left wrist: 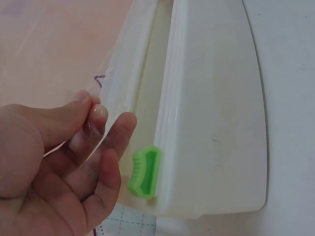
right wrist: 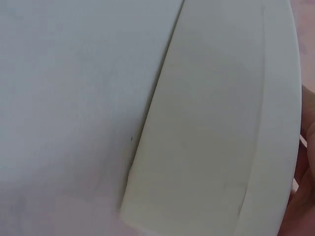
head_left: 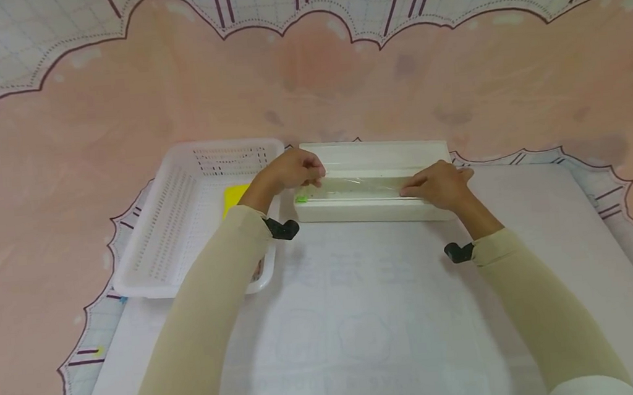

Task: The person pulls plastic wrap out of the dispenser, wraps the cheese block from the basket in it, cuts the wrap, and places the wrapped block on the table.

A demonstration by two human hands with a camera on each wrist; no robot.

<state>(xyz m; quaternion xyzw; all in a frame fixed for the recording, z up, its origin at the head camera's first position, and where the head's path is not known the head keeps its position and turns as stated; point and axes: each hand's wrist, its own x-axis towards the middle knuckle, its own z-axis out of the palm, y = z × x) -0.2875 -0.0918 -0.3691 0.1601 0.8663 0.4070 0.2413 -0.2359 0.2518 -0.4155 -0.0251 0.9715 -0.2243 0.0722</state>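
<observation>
A long white cling film dispenser (head_left: pixel 373 210) lies across the far part of the table, its lid tipped back. A small green slide cutter (left wrist: pixel 145 172) sits at the left end of its front edge. My left hand (head_left: pixel 294 169) pinches the edge of the clear cling film (left wrist: pixel 106 69) between thumb and fingertip, just above the left end. Over the right part of the opening is my right hand (head_left: pixel 439 185), thumb and forefinger together at the film by the front edge. The dispenser's wall (right wrist: pixel 197 123) hides most of that hand in the right wrist view.
A white perforated basket (head_left: pixel 150 254) stands to the left, partly behind the left sleeve. Inside it lies a yellow item (head_left: pixel 234 196). The white tabletop (head_left: pixel 370 317) stretches in front of the dispenser, over a patterned pink cloth (head_left: pixel 219 93).
</observation>
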